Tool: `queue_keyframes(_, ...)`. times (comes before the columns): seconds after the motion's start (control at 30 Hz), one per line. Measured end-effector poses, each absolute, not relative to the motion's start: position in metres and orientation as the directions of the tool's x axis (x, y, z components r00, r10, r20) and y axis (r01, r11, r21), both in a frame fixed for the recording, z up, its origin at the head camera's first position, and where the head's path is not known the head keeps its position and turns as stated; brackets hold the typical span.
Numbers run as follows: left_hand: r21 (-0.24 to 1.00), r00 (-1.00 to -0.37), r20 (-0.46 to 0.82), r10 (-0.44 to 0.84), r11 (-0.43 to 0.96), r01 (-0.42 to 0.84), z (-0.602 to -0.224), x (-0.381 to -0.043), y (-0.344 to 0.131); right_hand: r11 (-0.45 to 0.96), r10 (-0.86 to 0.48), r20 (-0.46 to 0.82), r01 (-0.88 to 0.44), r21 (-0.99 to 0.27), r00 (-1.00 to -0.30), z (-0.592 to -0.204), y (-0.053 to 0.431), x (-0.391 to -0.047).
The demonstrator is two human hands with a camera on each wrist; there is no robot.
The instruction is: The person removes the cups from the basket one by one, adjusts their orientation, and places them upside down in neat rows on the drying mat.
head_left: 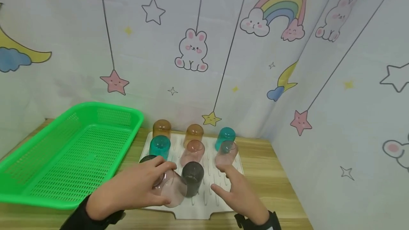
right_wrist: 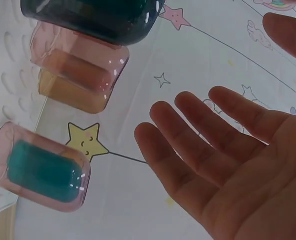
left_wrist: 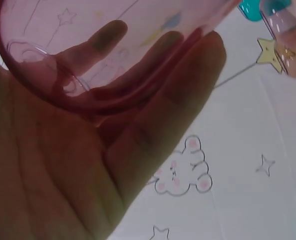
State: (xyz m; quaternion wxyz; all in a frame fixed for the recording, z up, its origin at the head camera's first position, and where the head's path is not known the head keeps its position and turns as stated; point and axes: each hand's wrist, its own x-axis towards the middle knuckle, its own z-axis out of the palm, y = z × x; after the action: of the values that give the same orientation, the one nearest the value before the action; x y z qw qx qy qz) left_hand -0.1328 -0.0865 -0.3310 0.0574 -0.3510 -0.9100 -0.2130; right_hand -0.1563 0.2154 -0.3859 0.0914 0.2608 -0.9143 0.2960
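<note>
My left hand (head_left: 137, 184) grips a see-through pink cup (head_left: 173, 189) over the front left of a white draining tray (head_left: 223, 201). In the left wrist view the fingers curl round the pink wall. My right hand (head_left: 241, 191) is above the tray's right front, holding nothing, with fingers extended in the right wrist view. On the tray, a dark grey cup (head_left: 193, 178) stands upside down between the hands, and another dark one (head_left: 148, 158) is mostly hidden behind my left hand. A pink cup (head_left: 226, 153) stands just beyond my right fingertips.
A green plastic basket (head_left: 127, 141) sits to the left. Farther back on the tray are two amber cups (head_left: 162, 127), teal cups (head_left: 159, 146) and another pink cup (head_left: 192, 153). Wooden tabletop (head_left: 268, 173) shows on the right, with a printed curtain (head_left: 159, 52) behind.
</note>
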Motion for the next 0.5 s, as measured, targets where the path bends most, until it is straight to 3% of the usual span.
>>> queue_keyframes(0.5,0.349,-0.708,0.268,0.654,0.619,0.704,-0.360,-0.129,-0.047,0.387,-0.731,0.251,-0.689,-0.612,-0.634,-0.398,0.183,-0.146)
